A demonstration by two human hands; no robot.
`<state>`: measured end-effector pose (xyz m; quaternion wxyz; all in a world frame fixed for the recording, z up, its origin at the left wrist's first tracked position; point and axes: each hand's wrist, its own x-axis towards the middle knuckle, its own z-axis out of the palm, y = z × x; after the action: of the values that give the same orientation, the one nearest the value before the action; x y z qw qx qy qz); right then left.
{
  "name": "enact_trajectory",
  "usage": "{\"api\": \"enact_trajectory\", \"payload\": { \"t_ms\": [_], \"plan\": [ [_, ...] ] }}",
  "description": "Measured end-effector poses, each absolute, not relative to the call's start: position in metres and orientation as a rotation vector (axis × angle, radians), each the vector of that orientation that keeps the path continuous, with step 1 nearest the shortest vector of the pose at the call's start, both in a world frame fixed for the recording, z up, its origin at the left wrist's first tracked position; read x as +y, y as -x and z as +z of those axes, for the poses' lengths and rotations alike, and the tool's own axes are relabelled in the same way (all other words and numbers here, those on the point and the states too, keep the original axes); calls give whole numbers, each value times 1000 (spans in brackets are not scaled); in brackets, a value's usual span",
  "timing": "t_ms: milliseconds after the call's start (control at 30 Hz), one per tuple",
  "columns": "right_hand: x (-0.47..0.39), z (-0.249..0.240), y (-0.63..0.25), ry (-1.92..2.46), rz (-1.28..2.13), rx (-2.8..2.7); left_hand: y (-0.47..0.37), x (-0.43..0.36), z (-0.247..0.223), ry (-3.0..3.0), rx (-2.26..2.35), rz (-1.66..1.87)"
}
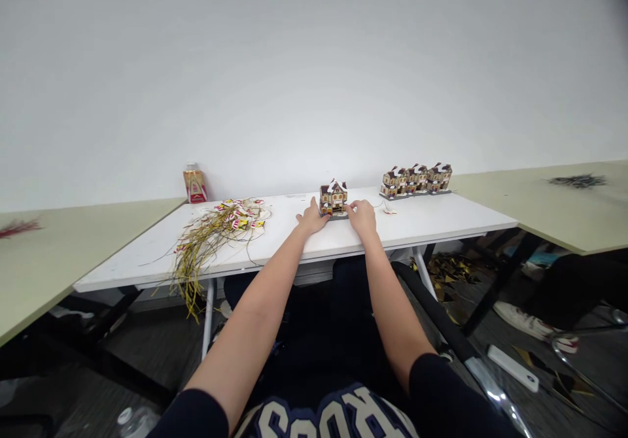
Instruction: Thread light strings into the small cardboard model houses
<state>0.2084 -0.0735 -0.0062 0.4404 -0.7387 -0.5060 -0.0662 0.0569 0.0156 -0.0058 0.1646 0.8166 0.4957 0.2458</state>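
A small model house (333, 199) with a dark roof and white patches stands upright near the middle of the white table. My left hand (312, 218) holds its lower left side, the thumb at the front of the base and the index finger raised alongside. At the right side, my right hand (362, 218) has its thumb and fingers pinched together against the house's lower front corner. Whatever small part may be between those fingertips is hidden. A small white piece (390, 212) with a thin wire lies just right of my right hand.
Several similar model houses (416, 180) stand in a row on a grey base at the back right. A heap of yellow wired decorations (230, 219) overhangs the front edge at left. Behind it stands a red and gold bottle (195, 185). Greenish tables (554, 206) adjoin.
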Motion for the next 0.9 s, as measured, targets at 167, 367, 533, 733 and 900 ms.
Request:
{"api": "enact_trajectory", "payload": {
  "t_ms": [167,367,533,733,900],
  "plan": [
    [-58,-4,-203,1843,-157,-1263,-55,18,-11,-2376,1356,756],
    [-60,-13,-200,1878,-117,-1291,-48,9,-6,-2369,1396,776],
    [-61,-12,-199,1888,-127,-1382,-48,7,-4,-2369,1409,781],
    [-61,-12,-200,1839,-137,-1534,-43,2,3,-2379,1384,802],
    [-57,-15,-198,1622,-105,-1732,-23,-2,10,-2352,1435,837]
  ]
}}
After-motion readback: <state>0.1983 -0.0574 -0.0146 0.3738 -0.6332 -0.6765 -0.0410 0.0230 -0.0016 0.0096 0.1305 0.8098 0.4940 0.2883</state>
